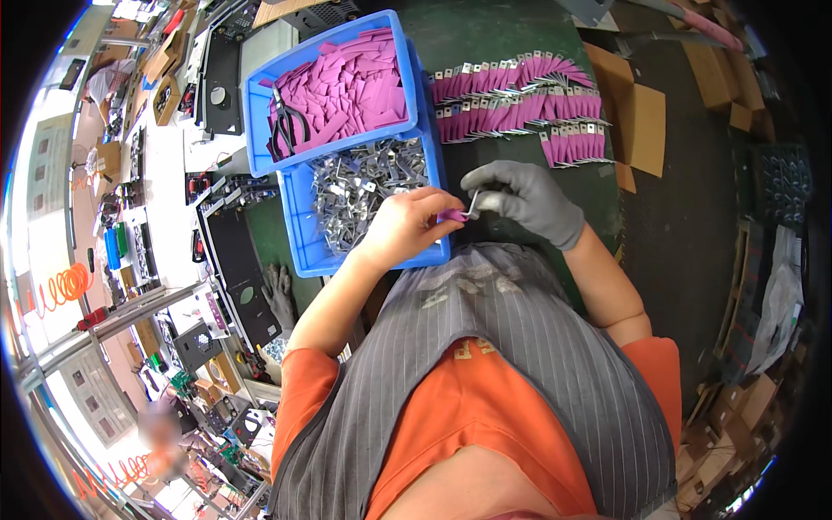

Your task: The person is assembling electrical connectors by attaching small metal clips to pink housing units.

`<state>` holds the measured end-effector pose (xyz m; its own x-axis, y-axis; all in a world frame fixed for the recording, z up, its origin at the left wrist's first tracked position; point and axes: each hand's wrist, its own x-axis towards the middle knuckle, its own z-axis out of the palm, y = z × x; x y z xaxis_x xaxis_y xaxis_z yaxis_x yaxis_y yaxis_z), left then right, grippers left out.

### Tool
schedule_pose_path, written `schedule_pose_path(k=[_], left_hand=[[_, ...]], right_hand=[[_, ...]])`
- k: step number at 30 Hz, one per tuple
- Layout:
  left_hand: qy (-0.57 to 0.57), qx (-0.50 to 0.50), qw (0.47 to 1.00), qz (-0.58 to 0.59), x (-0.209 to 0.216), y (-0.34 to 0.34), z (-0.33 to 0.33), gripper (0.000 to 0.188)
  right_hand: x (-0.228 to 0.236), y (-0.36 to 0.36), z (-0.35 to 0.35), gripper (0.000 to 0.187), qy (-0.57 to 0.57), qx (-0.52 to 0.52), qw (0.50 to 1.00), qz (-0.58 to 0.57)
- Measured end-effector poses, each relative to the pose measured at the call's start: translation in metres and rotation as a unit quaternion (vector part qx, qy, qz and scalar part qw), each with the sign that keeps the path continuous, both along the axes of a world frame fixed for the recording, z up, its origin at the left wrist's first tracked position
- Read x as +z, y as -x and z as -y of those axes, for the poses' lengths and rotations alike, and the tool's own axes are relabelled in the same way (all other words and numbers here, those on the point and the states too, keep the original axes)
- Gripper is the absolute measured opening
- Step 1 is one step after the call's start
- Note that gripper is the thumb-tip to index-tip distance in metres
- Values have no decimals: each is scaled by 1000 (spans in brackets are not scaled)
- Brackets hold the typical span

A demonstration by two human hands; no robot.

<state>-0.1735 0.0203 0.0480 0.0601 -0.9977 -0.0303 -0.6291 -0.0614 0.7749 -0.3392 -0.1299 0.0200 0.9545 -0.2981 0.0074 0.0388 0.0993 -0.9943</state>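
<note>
My bare left hand point(406, 224) pinches a small purple strip point(451, 215) between thumb and fingertips. In a grey glove, my right hand point(530, 204) grips a small bent metal bracket point(473, 204) by its end. Strip and bracket meet between the two hands; how far one sits in or on the other cannot be made out. Beside my left hand, a blue bin point(299, 221) holds a heap of loose metal brackets point(368, 178). Beyond it, a second blue bin point(332, 33) carries many purple strips point(347, 82) and black-handled cutters point(286, 123).
On the green table point(520, 39), brackets with purple strips point(520, 113) lie in overlapping rows at the far right. An open cardboard box point(643, 130) stands past the table's right edge. A grey glove point(279, 295) lies left of the near bin. Dark panels and frames crowd the left.
</note>
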Motion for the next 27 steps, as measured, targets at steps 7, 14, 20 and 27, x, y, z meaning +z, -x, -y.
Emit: schedule_pose_path(k=[7, 14, 20, 27], left_hand=[[24, 120, 992, 31, -21, 19, -9, 34], [-34, 159, 987, 6, -40, 4, -28, 33], [-87, 269, 953, 110, -65, -40, -45, 20], [-180, 214, 929, 240, -95, -87, -75, 20]], right_hand=[[-39, 7, -1, 20, 250, -15, 968, -17], [-153, 69, 42, 22, 546, -216, 742, -324], [-152, 63, 60, 35, 609, -271, 677, -312], [-112, 25, 36, 32, 524, -316, 778, -141]])
